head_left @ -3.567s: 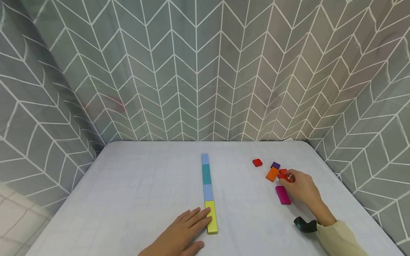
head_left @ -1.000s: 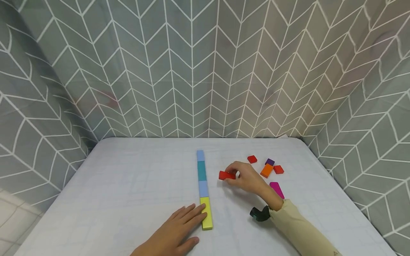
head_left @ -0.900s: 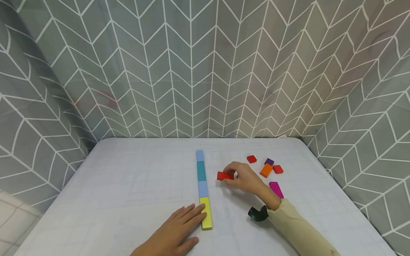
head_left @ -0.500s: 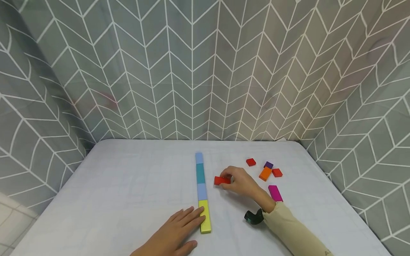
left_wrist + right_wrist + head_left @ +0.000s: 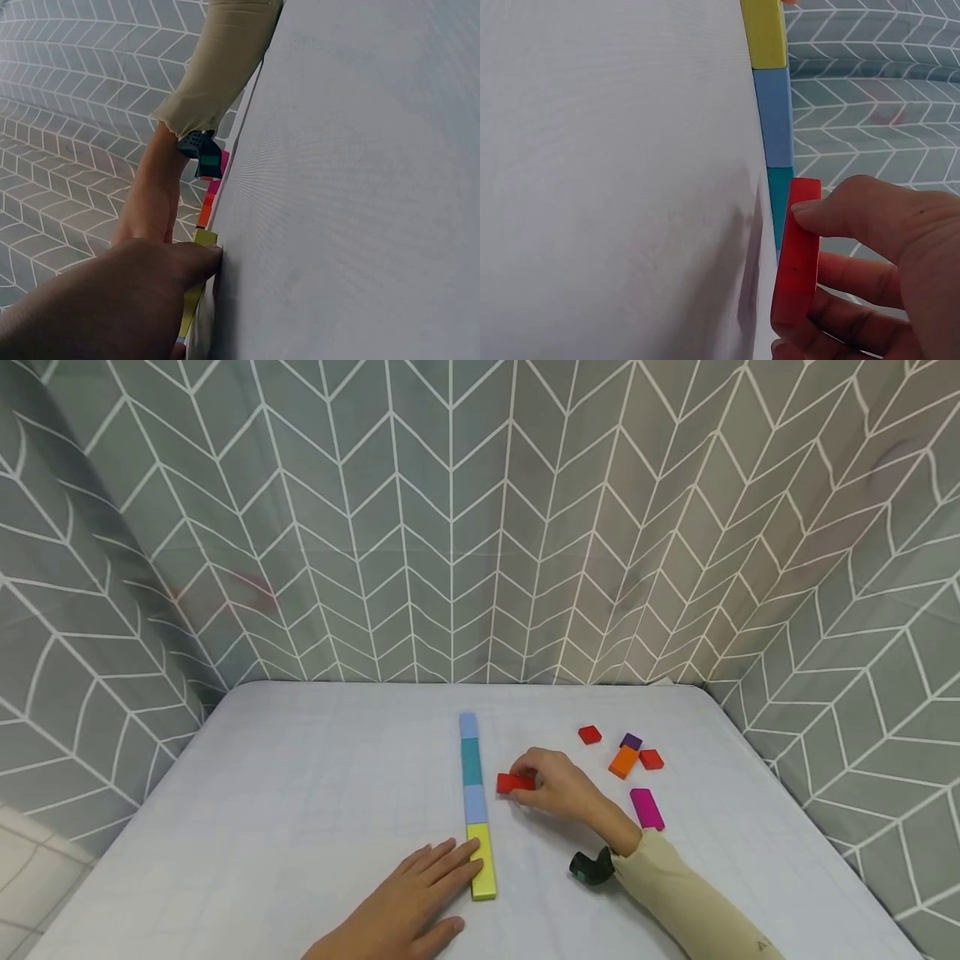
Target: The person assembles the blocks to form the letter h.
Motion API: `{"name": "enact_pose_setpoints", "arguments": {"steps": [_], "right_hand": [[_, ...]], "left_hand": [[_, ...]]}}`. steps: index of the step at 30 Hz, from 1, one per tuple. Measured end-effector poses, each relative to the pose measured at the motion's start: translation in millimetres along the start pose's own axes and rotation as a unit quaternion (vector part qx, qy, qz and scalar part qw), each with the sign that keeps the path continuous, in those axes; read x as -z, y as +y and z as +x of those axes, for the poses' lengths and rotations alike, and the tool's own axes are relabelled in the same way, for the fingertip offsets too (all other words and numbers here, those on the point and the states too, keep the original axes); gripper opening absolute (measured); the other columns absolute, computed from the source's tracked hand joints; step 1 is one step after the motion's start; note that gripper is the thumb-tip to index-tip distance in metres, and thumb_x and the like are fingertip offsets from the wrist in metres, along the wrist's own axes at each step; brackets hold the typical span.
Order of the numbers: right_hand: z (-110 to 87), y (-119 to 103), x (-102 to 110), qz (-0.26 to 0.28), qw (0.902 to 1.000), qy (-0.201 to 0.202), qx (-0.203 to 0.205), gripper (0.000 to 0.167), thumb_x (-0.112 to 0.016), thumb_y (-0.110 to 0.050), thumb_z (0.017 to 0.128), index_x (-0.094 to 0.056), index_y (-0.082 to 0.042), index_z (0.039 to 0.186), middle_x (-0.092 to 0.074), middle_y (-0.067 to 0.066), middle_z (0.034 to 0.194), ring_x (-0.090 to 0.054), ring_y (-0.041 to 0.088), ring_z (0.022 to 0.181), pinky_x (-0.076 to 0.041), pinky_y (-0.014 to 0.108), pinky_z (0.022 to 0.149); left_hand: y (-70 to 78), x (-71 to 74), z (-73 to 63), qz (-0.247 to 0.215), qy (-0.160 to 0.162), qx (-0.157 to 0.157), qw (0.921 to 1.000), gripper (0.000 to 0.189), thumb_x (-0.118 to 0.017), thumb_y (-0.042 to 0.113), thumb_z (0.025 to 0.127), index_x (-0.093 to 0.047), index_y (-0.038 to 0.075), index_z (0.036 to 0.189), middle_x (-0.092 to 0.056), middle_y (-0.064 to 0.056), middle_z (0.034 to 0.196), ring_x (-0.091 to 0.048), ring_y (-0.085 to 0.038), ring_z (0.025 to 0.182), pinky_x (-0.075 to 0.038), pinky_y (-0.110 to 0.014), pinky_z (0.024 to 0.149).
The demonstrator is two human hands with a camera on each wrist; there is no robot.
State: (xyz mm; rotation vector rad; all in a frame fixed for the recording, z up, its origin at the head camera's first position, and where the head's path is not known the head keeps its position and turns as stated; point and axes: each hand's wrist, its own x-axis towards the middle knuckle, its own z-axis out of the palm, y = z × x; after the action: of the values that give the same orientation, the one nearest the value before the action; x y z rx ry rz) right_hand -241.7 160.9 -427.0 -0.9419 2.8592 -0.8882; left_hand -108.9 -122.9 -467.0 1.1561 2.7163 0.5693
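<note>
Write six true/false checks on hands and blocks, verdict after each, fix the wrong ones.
1. The right hand holds a red block. True.
2. The left hand touches the yellow block. True.
3. The teal block sits between two light blue blocks. True.
4. The held red block touches the teal block. False: the head view shows a gap between them.
5. The yellow block lies farther from the person than the teal block. False: it lies nearer.
6. The held block is the only red one. False: two more red blocks lie on the table.
</note>
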Motion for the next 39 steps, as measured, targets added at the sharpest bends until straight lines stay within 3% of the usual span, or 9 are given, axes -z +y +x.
{"name": "enact_pose_setpoints", "arguments": {"steps": [11,29,39], "right_hand": [[1.8,-3.2,-3.4,-0.005,0.9996,-0.020,-0.018,0.025,-0.085,-0.015,0.088,-0.076,-0.009,0.110,-0.066,-0.006,0.097,-0.058,0.015,0.086,-0.056,0.028,0.075],[5.7,-3.9,-5.7,-0.011,0.9995,-0.018,0.021,0.026,-0.085,-0.016,0.089,-0.077,-0.008,0.112,-0.068,-0.003,0.099,-0.058,0.015,0.086,-0.056,0.027,0.078],[4.1,-3.4,-11.9,-0.010,0.9997,-0.016,0.015,0.026,-0.085,-0.017,0.089,-0.078,-0.009,0.112,-0.068,-0.004,0.101,-0.058,0.014,0.087,-0.056,0.028,0.079]], "left_hand": [[-0.9,-0.6,1.6,-0.012,0.002,0.000,0.9999,0.066,-0.038,0.063,0.107,-0.038,0.026,0.162,-0.026,0.009,0.169,-0.030,-0.025,0.153,-0.031,-0.057,0.118],[0.6,3.2,2.0,-0.016,-0.004,0.007,0.9998,0.067,-0.037,0.063,0.107,-0.036,0.026,0.164,-0.023,0.009,0.170,-0.027,-0.025,0.154,-0.028,-0.058,0.119],[0.9,0.3,1.1,-0.022,0.003,0.000,0.9998,0.067,-0.039,0.063,0.107,-0.038,0.026,0.163,-0.027,0.009,0.169,-0.030,-0.025,0.152,-0.030,-0.058,0.118]]}}
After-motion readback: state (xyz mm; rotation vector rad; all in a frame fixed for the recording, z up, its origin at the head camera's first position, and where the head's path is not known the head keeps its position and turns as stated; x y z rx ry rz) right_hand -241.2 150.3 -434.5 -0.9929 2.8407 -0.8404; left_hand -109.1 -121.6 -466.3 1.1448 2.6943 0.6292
